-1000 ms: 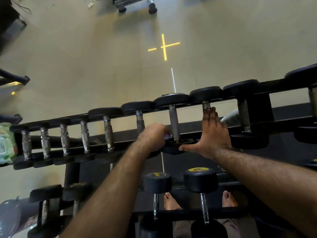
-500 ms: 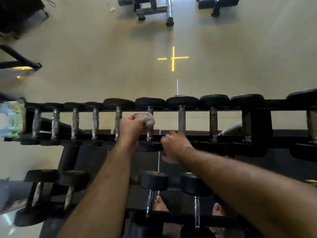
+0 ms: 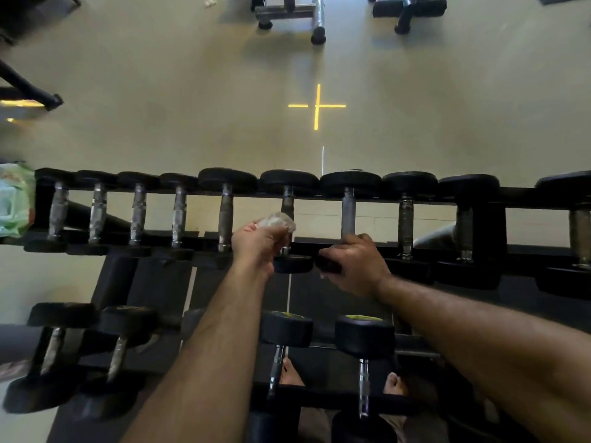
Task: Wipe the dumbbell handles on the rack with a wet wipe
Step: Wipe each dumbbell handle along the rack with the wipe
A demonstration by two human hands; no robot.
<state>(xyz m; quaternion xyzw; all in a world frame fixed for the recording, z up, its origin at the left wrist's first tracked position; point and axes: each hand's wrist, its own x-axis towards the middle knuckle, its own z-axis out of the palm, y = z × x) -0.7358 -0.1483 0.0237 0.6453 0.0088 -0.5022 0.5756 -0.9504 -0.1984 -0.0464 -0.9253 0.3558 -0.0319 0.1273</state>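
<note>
Little moved — left hand grips wipe at handle, right hand clamps dumbbell end (fingertips hidden).

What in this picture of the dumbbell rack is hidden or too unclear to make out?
All in the head view:
- The handle being wiped: its lower part is hidden by the left hand and the wet wipe.
- What the right hand grips: its curled fingers cover the near end of that dumbbell.
- The green packet: cut off by the left edge, label blurred.
- The weight markings on the yellow labels: too small.
</note>
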